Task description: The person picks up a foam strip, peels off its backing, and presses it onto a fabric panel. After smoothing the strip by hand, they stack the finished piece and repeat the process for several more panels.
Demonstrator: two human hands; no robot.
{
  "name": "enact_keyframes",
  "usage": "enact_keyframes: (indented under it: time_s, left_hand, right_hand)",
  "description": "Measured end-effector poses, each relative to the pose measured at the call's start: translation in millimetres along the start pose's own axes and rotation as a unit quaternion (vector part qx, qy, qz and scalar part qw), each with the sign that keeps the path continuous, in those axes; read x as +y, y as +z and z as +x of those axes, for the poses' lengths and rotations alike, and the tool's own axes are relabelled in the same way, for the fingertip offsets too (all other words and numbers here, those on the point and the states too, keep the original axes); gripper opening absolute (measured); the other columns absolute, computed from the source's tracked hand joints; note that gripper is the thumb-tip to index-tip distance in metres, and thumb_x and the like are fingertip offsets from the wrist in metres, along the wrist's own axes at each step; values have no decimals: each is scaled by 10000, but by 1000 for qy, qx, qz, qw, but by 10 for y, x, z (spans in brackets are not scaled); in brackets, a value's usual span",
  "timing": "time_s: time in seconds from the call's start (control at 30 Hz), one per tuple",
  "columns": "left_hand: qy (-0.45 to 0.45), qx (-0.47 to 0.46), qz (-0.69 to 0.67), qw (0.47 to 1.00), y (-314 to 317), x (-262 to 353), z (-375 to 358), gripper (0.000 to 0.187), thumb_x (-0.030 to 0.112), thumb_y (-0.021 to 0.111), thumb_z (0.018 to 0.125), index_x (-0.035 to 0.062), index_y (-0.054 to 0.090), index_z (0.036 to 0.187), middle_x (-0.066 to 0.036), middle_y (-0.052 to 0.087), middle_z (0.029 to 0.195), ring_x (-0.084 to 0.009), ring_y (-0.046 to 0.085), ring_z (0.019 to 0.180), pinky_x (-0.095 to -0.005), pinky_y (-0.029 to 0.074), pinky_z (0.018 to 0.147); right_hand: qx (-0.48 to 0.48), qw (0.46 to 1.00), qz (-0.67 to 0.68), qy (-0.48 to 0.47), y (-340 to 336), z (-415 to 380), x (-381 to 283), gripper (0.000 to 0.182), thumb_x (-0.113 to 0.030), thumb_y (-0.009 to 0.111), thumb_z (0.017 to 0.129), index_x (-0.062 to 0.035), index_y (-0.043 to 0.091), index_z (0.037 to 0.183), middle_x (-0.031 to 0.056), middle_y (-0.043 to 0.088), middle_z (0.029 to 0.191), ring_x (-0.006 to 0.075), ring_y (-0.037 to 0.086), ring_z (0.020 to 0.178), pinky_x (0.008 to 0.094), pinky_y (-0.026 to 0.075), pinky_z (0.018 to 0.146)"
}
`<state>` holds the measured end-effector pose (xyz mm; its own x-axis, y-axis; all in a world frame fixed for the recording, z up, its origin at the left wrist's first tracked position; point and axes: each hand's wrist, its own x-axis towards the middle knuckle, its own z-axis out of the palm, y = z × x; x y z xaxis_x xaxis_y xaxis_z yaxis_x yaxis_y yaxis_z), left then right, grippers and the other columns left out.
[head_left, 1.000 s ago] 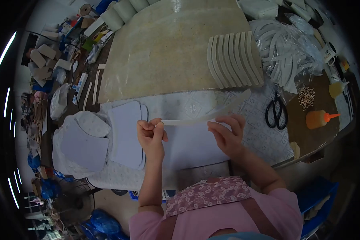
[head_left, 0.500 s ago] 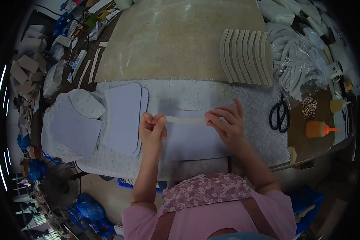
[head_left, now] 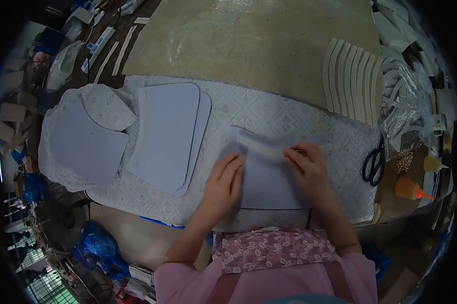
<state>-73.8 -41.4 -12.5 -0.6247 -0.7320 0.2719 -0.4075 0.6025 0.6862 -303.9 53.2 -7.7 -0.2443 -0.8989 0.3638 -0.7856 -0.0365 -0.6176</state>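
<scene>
A pale curved strip lies along the concave upper edge of a grey-blue fabric panel in front of me. My right hand has its bent fingers at the strip's right end, which they partly cover. My left hand is at the panel's left edge, below the strip's left end, its fingers loosely curved and thumb apart. No object shows in the left hand.
Stacked grey-blue panels lie to the left, beside a lace-wrapped panel. Several curved strips rest on the board at upper right. Black scissors and an orange-tipped bottle are on the right.
The strip, earlier held taut between both hands above the panel, now lies along its top edge. My left hand has come off the strip's left end. The camera view has shifted.
</scene>
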Motion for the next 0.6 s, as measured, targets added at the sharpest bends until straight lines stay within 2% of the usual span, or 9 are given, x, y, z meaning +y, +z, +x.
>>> enact_keyframes:
  time_s: [0.03,0.13,0.23,0.6]
  left_hand:
    - [-3,-26,-15,1000,10,-1,1,355,24,638,939,16,596,1291,-163,618,1292,-372,624,1122,-392,524,945]
    - [11,-53,28,998,14,12,100,384,76,655,933,7,589,1305,-164,580,1353,-357,603,1139,-412,512,962]
    - [-6,-94,23,995,32,-29,146,459,59,670,914,15,558,1358,-163,511,1459,-372,545,1219,-433,465,1024]
    - [-4,-95,48,994,125,-86,147,472,65,675,893,13,566,1349,-162,530,1456,-362,546,1167,-436,447,1017]
  right_hand:
    - [-1,1000,-4,-1,37,18,7,251,-72,776,801,-67,740,1048,66,642,1000,272,610,916,382,506,794]
    - [-9,1000,-16,-2,106,80,58,257,-71,779,795,-67,744,1050,66,633,990,272,605,924,385,500,795]
    - [-25,1000,-15,6,156,81,95,271,-67,789,783,-68,749,1051,63,634,988,272,604,927,387,497,798]
    - [-26,999,-19,18,224,45,129,304,-56,811,752,-71,756,1050,50,635,990,259,602,943,373,491,811]
